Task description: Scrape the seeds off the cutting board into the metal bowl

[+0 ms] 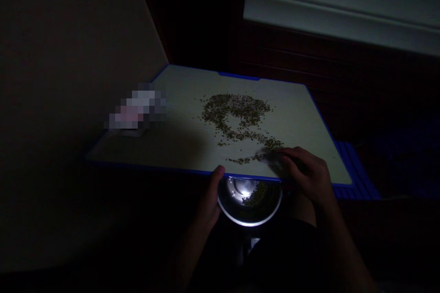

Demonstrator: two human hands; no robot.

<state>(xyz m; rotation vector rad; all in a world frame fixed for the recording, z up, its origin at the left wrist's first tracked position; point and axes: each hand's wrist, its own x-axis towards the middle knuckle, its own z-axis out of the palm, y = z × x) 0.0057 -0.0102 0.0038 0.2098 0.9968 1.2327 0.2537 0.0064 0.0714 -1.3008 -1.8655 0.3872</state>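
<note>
Your left hand point(210, 203) holds the metal bowl point(249, 224) below the folding table's point(302, 123) near edge. Your right hand point(309, 171) is nearer the small greenish beans point(237, 106), spread widthwise ahead and leftward; blur hides whether it grips anything.

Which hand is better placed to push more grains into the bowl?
Probably the right hand: it is over the board, close to the nearest grains, and seems to hold a blurred tool. The left hand is at the bowl, with its thumb at the board's edge.
</note>
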